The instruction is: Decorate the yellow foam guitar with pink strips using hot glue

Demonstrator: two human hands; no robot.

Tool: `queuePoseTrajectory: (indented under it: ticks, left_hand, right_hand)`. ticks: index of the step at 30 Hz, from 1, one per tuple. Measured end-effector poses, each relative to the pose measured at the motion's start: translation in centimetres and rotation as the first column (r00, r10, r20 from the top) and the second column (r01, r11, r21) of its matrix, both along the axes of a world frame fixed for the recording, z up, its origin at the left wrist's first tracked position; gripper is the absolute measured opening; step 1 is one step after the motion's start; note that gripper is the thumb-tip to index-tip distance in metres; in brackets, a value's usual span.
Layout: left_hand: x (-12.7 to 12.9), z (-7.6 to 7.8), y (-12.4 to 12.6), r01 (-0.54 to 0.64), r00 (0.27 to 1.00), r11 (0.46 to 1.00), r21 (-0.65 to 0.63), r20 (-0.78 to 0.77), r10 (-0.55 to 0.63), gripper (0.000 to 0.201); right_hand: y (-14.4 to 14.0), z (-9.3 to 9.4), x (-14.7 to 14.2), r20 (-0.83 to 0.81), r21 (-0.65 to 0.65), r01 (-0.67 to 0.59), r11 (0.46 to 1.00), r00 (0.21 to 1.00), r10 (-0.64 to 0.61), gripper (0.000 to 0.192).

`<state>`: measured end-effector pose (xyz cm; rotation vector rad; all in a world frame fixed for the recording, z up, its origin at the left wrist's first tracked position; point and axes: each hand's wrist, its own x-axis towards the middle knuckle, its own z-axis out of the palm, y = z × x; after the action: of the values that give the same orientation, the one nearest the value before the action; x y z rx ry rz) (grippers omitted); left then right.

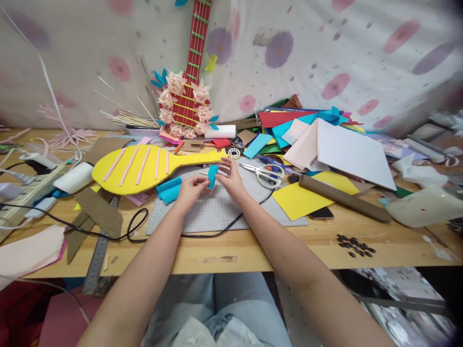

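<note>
Both of my hands meet over a grey cutting mat point(217, 212) in the middle of the wooden table. My left hand point(190, 189) and my right hand point(230, 177) pinch a small blue foam piece point(212, 176) between their fingertips, holding it upright. Just left of the hands lies a folded blue foam strip point(169, 189). Behind them a yellow guitar-shaped foam cutout point(144, 166) with pink stripes lies flat. White-handled scissors point(265, 174) rest to the right of my right hand.
A red cardboard guitar point(190, 72) with paper flowers leans on the wall. Coloured paper and foam sheets point(325, 144) pile up at the right, with a brown roll point(343, 198) and a phone point(321, 213). A black cable point(137, 226), power strip point(25, 193) and metal ruler point(97, 260) lie at left.
</note>
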<state>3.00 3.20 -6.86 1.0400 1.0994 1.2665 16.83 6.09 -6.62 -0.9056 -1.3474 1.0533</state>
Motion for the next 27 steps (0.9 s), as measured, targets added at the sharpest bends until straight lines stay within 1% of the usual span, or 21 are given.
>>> queuePoseTrajectory:
  ticks: [2,3,6,8,10,14,16,19,22,27]
  left_hand:
    - [0.1,0.2,0.0,-0.023,1.0,0.999,0.034,0.014,0.022,0.039]
    - [0.1,0.3,-0.1,-0.032,0.999,0.999,0.041,0.02,0.031,0.041]
    - [0.2,0.4,-0.1,-0.046,0.999,0.999,0.026,0.024,0.045,0.047]
    - [0.1,0.4,-0.1,-0.037,0.999,0.999,0.007,0.014,0.037,0.047]
    - [0.0,0.2,0.0,-0.032,0.999,0.999,-0.011,-0.016,0.032,0.044]
    - [-0.1,0.1,0.1,-0.051,0.996,0.998,-0.023,-0.073,0.049,0.039]
    - [-0.1,0.2,0.0,-0.048,0.997,0.998,-0.031,-0.069,0.046,0.038]
    - [-0.1,0.5,-0.1,-0.012,0.999,0.999,-0.04,-0.037,0.01,0.037]
    - [-0.1,0.6,-0.2,0.012,1.0,0.999,-0.048,-0.028,-0.013,0.038]
    - [-0.2,0.6,-0.2,0.016,0.998,0.999,-0.043,-0.066,-0.019,0.042]
  right_hand:
    - [-0.5,-0.5,-0.5,-0.041,-0.083,-0.037,0.996,0.999,0.034,0.064]
    - [-0.7,-0.7,-0.7,-0.04,-0.116,-0.056,0.992,0.998,0.052,0.067]
    - [-0.8,-1.3,-0.8,0.008,-0.157,-0.051,0.986,0.999,0.053,0.059]
    - [-0.7,-1.5,-0.6,0.057,-0.136,-0.022,0.99,0.998,0.03,0.052]
    - [-0.5,-1.5,-0.2,0.087,-0.096,-0.013,0.995,0.996,0.022,0.05]
    - [-0.1,-1.6,0.4,0.085,-0.048,0.018,0.999,0.996,-0.013,0.048]
    - [0.1,-1.6,0.6,0.078,-0.043,0.039,0.998,0.996,-0.036,0.048]
    - [0.4,-1.7,0.9,0.069,-0.046,0.052,0.998,0.996,-0.049,0.046]
    - [0.6,-1.5,1.3,0.031,-0.062,0.013,0.998,0.999,-0.011,0.044]
    - [0.3,-0.7,1.9,-0.066,-0.081,-0.087,0.993,0.994,0.081,0.044]
